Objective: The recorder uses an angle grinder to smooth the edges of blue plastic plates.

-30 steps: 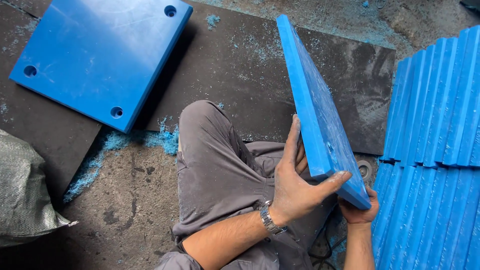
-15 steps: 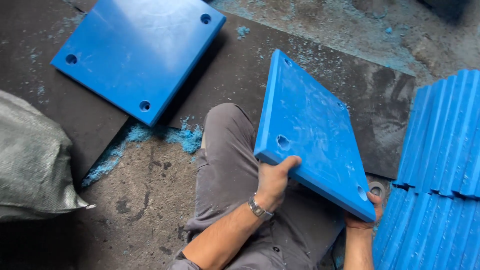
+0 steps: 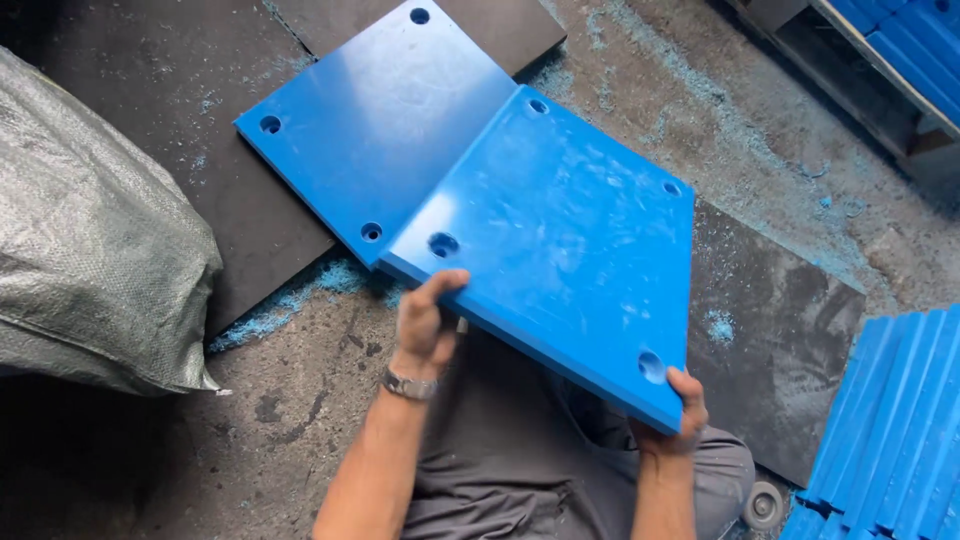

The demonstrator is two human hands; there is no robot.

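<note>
I hold blue panel point(image 3: 560, 250) flat, low over floor; left hand point(image 3: 425, 325) fingers clamped on near edge, right hand point(image 3: 675, 415) gripping corner; far edge overlaps second blue panel point(image 3: 375, 130) on dark mat point(image 3: 255, 240); placing step, I judge; next move needs edges squared; grey sack point(image 3: 95, 240) left.

Rough concrete floor point(image 3: 300, 420), strewn with blue shavings point(image 3: 290, 300). Directly on it: dark mats point(image 3: 150, 90), one bearing a flat blue square plate point(image 3: 380, 110); a grey woven sack point(image 3: 90, 240) at left; upright blue plates point(image 3: 890, 430) at right.
</note>
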